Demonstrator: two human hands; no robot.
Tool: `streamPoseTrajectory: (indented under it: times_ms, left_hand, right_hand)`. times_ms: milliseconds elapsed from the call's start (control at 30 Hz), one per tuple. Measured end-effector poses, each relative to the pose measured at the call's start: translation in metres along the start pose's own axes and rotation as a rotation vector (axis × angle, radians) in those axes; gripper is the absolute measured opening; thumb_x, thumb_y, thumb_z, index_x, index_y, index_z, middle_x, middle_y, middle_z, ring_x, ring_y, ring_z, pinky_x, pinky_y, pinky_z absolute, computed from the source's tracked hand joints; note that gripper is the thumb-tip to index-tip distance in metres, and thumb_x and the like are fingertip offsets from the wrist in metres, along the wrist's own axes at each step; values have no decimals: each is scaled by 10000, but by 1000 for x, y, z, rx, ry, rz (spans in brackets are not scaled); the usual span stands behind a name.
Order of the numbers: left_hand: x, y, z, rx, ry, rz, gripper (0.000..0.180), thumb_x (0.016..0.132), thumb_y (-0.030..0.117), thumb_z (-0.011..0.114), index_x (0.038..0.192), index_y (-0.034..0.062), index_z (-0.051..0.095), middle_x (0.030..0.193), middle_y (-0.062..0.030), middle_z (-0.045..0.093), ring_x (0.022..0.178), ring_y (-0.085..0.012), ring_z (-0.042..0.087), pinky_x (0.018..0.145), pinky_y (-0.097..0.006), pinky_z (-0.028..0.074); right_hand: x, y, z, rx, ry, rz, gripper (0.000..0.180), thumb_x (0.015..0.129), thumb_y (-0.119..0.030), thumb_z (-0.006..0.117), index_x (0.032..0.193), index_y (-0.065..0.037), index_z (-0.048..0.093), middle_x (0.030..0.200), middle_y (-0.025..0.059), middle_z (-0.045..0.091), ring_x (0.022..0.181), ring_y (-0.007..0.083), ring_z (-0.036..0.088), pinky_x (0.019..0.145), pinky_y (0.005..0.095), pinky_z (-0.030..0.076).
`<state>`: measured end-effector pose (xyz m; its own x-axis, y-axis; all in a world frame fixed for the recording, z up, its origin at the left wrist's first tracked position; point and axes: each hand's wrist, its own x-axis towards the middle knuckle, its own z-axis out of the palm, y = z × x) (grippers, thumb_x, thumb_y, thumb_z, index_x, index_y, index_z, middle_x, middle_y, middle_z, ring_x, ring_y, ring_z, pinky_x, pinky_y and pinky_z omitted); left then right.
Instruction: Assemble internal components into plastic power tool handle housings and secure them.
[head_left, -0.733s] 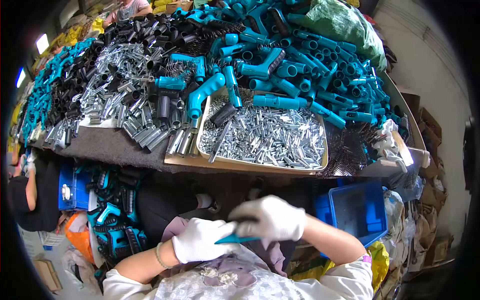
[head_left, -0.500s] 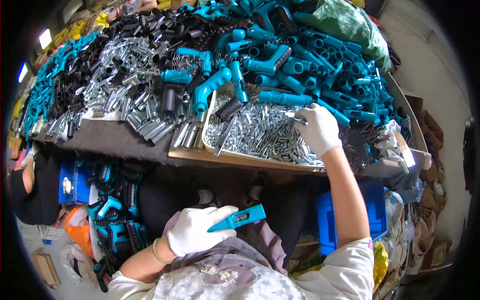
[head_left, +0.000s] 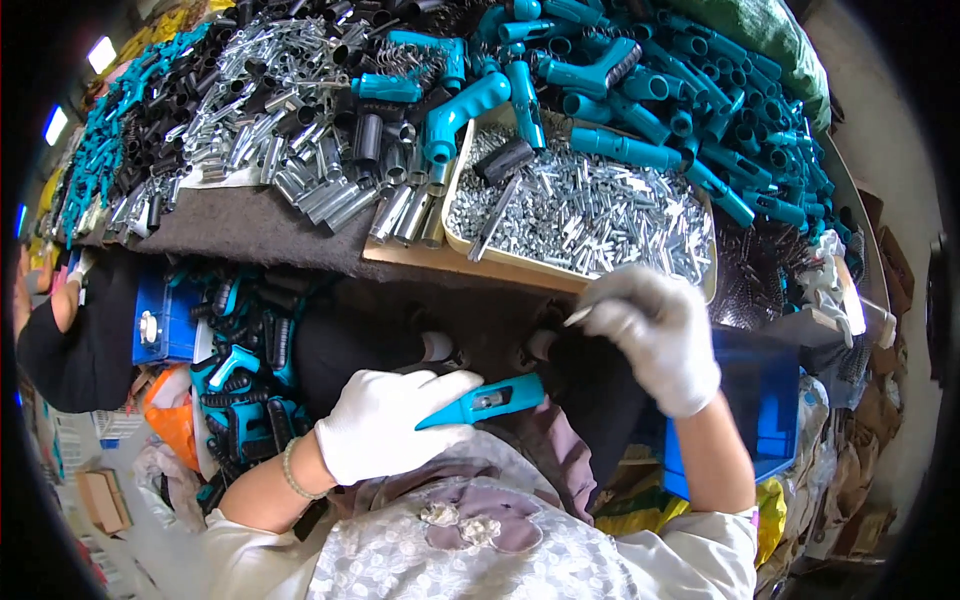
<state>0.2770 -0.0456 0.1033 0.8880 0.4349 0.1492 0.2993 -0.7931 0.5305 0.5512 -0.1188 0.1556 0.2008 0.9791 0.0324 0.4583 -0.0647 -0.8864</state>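
Note:
My left hand (head_left: 385,428), in a white glove, is closed around a teal plastic tube-like housing (head_left: 507,396) with a slot in its side, held over my lap. A metallic part shows inside the slot. My gloved right hand (head_left: 660,340), slightly blurred, pinches a small metal pin (head_left: 578,317) in front of the tray's near edge. The shallow cream tray (head_left: 520,263) holds many small metal pins (head_left: 625,212). A black tube (head_left: 503,160) and a longer metal strip (head_left: 494,220) lie at its left side.
Teal housings (head_left: 720,110) pile up behind and right of the tray. Metal tubes (head_left: 335,203) and black tubes lie to the left on dark cloth (head_left: 250,228). A blue bin (head_left: 735,430) stands below right; assembled teal-and-black parts (head_left: 245,400) fill a container below left. Another person sits far left.
My right hand has left the tray and come toward my lap with a small metal pin. The left hand still holds the teal housing. The whole view has shifted slightly.

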Motion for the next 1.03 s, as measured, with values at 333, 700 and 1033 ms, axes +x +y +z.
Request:
streamPoseTrajectory:
  times_ms: [333,700,1033]
  left_hand:
    - [15,5,2,37,-28,7,456,800,371,759,1162,115,650,771,-107,650,639,-304,670,558,-394,539]
    - [3,4,-1,212,-107,-78,443,833,407,709,1173,134,634,765,-96,638,626,-292,667,544,-395,532]
    - [-6,2,-15,233,-2,-76,417,838,405,704,1142,130,626,764,-93,634,617,-285,661,539,-393,527]
  right_hand:
    - [-27,35,59,96,-72,-317,105,787,-17,730,881,-20,684,983,125,675,887,238,663,793,331,536]
    - [-25,43,74,75,-44,-357,126,774,-43,752,884,-35,690,989,116,681,907,266,662,800,345,539]
    - [1,26,106,125,-35,-483,101,764,-37,747,829,-60,673,928,91,670,904,293,652,806,377,528]
